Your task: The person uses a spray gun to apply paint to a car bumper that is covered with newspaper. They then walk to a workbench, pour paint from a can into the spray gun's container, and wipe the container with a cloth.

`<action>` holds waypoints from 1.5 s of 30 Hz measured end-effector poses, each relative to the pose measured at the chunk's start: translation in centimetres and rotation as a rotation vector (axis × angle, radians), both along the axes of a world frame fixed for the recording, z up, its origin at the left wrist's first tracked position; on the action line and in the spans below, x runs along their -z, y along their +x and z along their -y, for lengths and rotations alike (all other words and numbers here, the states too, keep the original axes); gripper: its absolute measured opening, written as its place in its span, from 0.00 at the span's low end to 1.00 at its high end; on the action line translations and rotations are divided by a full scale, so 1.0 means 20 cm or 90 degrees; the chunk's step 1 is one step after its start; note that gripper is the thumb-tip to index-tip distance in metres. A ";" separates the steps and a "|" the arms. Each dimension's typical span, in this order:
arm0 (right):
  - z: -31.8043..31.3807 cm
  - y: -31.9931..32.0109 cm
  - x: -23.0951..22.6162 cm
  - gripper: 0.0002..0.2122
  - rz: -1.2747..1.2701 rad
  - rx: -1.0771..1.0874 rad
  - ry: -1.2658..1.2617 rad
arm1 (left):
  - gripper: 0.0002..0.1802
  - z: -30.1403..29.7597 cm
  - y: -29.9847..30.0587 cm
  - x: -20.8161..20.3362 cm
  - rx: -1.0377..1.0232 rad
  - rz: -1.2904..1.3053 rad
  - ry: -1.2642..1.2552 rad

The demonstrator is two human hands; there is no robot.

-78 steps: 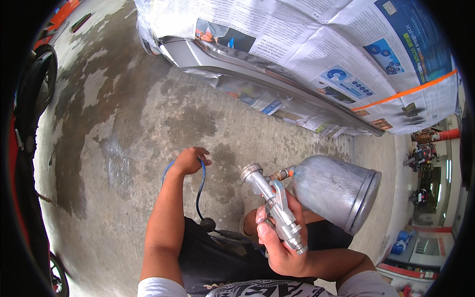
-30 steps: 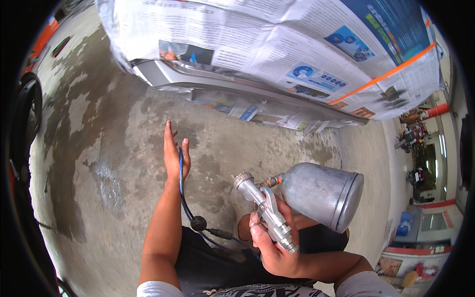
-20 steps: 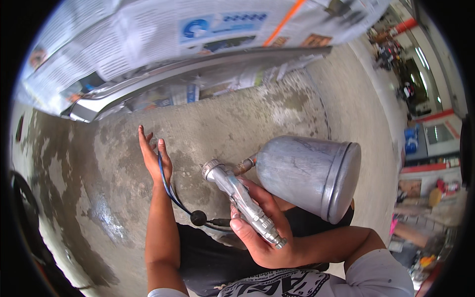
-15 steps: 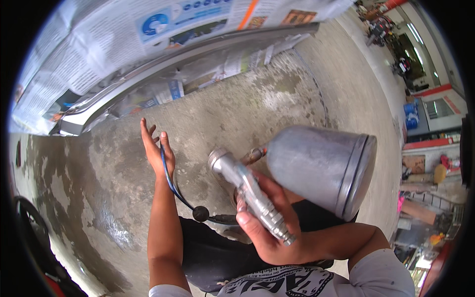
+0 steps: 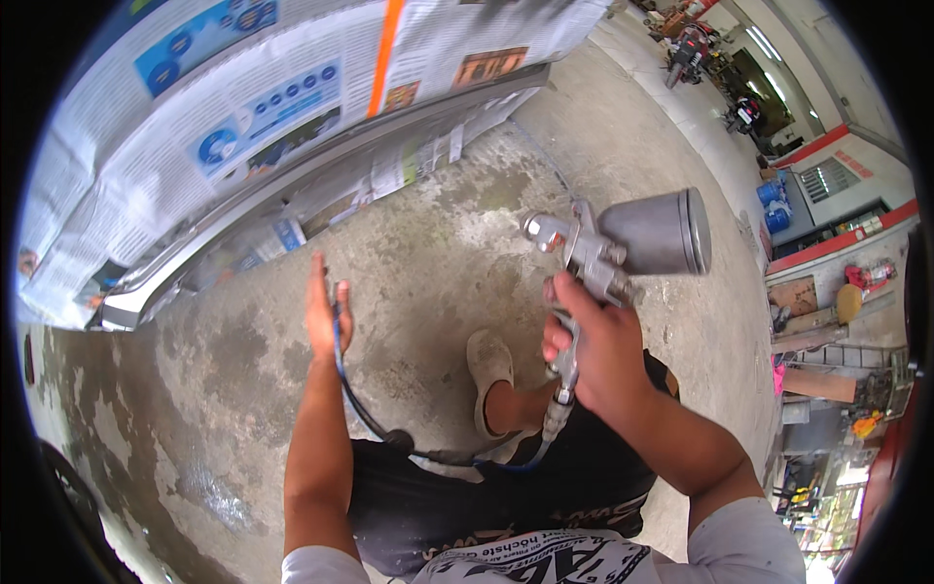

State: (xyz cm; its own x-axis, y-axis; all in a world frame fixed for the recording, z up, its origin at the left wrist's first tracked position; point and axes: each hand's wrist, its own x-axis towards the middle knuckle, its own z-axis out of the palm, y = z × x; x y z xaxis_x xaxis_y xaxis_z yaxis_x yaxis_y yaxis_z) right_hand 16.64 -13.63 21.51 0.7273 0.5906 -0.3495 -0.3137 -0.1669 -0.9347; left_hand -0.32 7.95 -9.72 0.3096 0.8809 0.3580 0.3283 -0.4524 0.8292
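— Wrapped tight around the handle of the spray gun [image 5: 584,268], that's how the right hand [image 5: 598,355] sits, fingers closed on the grip below the body.

— And the gun itself?

— Held up in front of the person, above the bent knee, its grey metal cup [image 5: 657,232] lying on its side and sticking out to the right, the nozzle end facing left.

— What about the other hand?

— Left hand [image 5: 326,307] is flat, fingers straight and together, clamped on nothing. The blue hose [image 5: 355,399] runs along its palm side, touching it, then curves down past the forearm and across the black shorts [image 5: 506,487] to the bottom of the gun's handle.

— Anything underfoot?

— A pale shoe [image 5: 488,375] on stained concrete floor [image 5: 428,243], just left of the right wrist.

— Further out?

— Sheets of newspaper [image 5: 224,127] cover a car body along the top, crossed by a strip of orange tape [image 5: 387,44]. Parked motorbikes [image 5: 691,49] stand far off at upper right.
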 end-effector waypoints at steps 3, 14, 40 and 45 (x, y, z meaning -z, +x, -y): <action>-0.06 0.23 -0.04 0.09 0.008 0.071 0.085 | 0.25 -0.03 0.03 -0.03 -0.038 -0.005 0.013; 0.13 0.59 -0.14 0.10 0.061 0.236 0.184 | 0.22 0.00 0.22 0.08 0.043 -0.061 -0.057; 0.37 0.47 -0.16 0.14 0.060 0.248 0.145 | 0.21 0.14 0.33 0.16 0.190 -0.145 -0.154; 0.35 0.46 -0.14 0.15 0.056 0.230 0.138 | 0.21 0.14 0.31 0.17 0.183 -0.159 -0.171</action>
